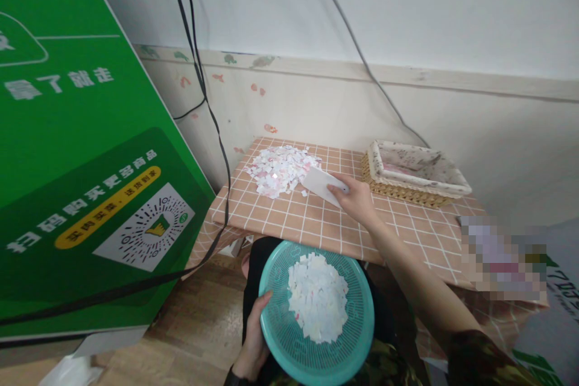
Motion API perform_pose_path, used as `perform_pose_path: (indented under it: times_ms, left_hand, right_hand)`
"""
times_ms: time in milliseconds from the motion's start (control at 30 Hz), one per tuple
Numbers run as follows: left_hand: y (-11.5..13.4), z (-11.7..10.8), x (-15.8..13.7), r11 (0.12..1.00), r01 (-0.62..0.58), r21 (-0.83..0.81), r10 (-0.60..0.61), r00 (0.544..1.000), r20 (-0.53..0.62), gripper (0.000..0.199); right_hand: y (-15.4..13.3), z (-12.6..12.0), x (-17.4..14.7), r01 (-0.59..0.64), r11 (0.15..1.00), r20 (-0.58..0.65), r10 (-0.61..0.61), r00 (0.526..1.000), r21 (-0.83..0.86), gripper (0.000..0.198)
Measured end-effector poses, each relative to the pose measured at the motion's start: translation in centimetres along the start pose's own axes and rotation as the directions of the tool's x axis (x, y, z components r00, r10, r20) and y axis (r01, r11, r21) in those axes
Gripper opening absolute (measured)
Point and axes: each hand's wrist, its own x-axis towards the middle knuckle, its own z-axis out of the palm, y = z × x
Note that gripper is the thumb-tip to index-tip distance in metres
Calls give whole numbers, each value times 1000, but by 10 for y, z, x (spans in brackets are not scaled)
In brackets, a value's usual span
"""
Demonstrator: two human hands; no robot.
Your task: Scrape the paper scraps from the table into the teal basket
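My left hand (256, 338) grips the left rim of a round teal plastic basket (362, 313) that rests on my lap. Inside the basket lies a mound of small white paper pieces (318, 297). Over the table, my right hand (355, 196) pinches a flat white card (322, 185) between thumb and fingers. The card's far edge is at the right side of a pile of white and pinkish paper scraps (280, 170). Part of the card is hidden by my fingers.
A brown checked cloth covers the table (289, 217) against the wall. At its back right stands a cloth-lined wicker basket (411, 193). A green signboard (90, 151) fills the left side, with dark cables (221, 132) hanging before it. Something blurred lies at the right.
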Motion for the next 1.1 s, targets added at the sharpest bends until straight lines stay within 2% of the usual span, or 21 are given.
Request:
perform_pose_path:
  times_ms: [200,433,733,833,967,1100]
  left_hand:
    - [-1,3,1,1000,18,4,-18,1000,7,30]
    - [-2,1,2,1000,6,19,-5,1000,-9,28]
    - [0,1,2,1000,-6,20,7,999,-38,32]
    - [1,5,-1,1000,-24,7,25,998,-59,28]
    - [7,11,-7,1000,-20,-17,19,998,-66,29]
    - [17,20,-12,999,-36,-6,35,993,-108,27]
  right_hand:
    - [-1,0,1,23,999,22,-24,999,30,30]
    - [5,-10,10,77,993,198,-92,976,84,28]
    - [20,-21,12,5,975,272,-67,960,223,28]
    - [24,-21,5,-40,968,258,-26,966,247,27]
    - [25,-18,-10,-71,969,137,39,990,239,26]
    - [16,-11,-26,-8,983,108,-12,994,182,26]
